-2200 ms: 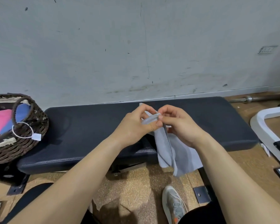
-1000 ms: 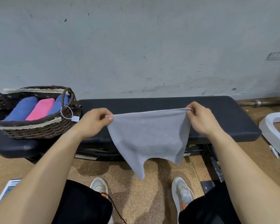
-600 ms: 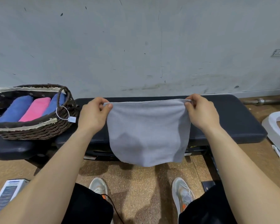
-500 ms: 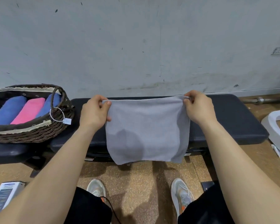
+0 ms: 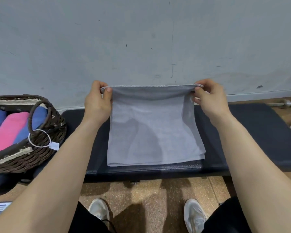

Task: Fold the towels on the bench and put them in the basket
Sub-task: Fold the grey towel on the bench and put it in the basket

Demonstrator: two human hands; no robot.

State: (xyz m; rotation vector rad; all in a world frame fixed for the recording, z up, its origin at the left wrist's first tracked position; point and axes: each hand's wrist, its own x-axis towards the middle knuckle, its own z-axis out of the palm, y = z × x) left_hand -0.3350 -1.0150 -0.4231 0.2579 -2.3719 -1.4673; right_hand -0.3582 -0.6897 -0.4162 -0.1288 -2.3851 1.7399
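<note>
In the middle of the frame, the left hand (image 5: 97, 105) and the right hand (image 5: 210, 101) held up a grey towel (image 5: 154, 132) by its top edge. The left grip pinched the upper left corner between the thumb and curled fingers. The right grip pinched the upper right corner in the same way. The top edge was stretched straight between them, in front of the wall (image 5: 141, 39). The lower part of the towel lay on the black table (image 5: 242, 132), and two layers showed near the front edge of the table. At the left of the frame, a basket (image 5: 40, 158) stood at the left end of the table. In it lay a pink roll (image 5: 8, 130) between two blue rolls (image 5: 35, 121). A white tag (image 5: 54, 146) hung from the handle. At the bottom, two shoes (image 5: 99, 211) stood on the floor (image 5: 149, 190).
</note>
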